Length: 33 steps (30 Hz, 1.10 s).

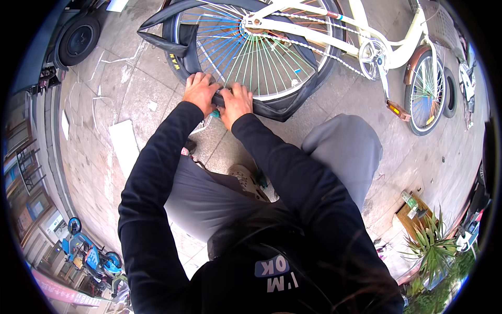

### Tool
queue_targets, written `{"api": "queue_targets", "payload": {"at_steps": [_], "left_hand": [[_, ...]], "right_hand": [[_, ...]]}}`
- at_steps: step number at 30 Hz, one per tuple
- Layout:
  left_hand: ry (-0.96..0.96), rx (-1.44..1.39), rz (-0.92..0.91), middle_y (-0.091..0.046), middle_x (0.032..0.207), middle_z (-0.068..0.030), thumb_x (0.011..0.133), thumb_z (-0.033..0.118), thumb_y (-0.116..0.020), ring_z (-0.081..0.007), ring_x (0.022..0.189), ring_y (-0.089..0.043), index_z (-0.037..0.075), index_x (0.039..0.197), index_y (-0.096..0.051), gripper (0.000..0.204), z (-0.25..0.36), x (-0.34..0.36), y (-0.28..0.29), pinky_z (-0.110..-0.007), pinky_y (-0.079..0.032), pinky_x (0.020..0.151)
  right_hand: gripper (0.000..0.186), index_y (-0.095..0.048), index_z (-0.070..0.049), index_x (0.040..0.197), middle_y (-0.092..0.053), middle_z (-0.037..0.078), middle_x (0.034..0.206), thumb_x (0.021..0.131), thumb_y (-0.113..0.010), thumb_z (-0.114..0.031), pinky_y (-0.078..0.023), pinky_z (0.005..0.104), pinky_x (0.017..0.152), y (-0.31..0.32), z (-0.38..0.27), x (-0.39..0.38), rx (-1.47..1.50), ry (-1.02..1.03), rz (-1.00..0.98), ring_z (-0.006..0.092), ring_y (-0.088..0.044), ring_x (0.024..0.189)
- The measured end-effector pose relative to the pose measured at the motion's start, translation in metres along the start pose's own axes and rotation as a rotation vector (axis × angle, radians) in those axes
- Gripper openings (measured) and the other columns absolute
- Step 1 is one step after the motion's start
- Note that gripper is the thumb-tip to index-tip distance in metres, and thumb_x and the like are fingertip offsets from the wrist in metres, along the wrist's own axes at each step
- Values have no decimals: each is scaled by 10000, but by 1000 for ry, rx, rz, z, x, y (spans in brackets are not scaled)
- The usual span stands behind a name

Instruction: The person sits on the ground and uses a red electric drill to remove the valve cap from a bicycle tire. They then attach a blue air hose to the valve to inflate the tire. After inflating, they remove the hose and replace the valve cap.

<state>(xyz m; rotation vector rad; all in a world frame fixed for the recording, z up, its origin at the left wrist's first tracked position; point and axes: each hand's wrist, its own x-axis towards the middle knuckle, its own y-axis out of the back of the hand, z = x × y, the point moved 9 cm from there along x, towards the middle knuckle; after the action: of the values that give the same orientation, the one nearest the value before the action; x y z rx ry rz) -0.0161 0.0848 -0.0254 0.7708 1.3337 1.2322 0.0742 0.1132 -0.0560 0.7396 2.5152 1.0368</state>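
A cream bicycle (308, 31) lies on its side or stands upturned before me; I cannot tell which. Its near wheel has blue, green and orange spokes (261, 65) and a black tyre (172, 60). A flat black inner tube (285, 109) hangs loosely around and across this wheel. At the wheel's near edge, my left hand (200, 93) is closed around the black tyre. Close beside it, my right hand (238, 106) grips the same tyre, thumbs nearly meeting. Under the hands shows a small green item (215, 113), mostly hidden.
A chain (334, 60) runs to the crank and pedal (397, 110). The other wheel (426, 89) lies to the right, near a loose tyre (449, 93). White board (124, 144) rests on the paving at left. A spiky plant (431, 238) and wooden board (413, 214) stand lower right.
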Motion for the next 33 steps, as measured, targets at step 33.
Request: {"api": "queue_targets", "payload": {"at_steps": [33], "left_hand": [[57, 98, -274, -711, 989, -102, 767, 402, -765, -306, 1096, -546, 183, 1071, -739, 375, 13, -9, 1, -439, -385, 1003]], "right_hand": [[700, -544, -94, 1313, -570, 121, 1280, 724, -855, -309, -300, 504, 1141, 10, 10, 19, -8, 52, -186, 280, -538, 1245]]}}
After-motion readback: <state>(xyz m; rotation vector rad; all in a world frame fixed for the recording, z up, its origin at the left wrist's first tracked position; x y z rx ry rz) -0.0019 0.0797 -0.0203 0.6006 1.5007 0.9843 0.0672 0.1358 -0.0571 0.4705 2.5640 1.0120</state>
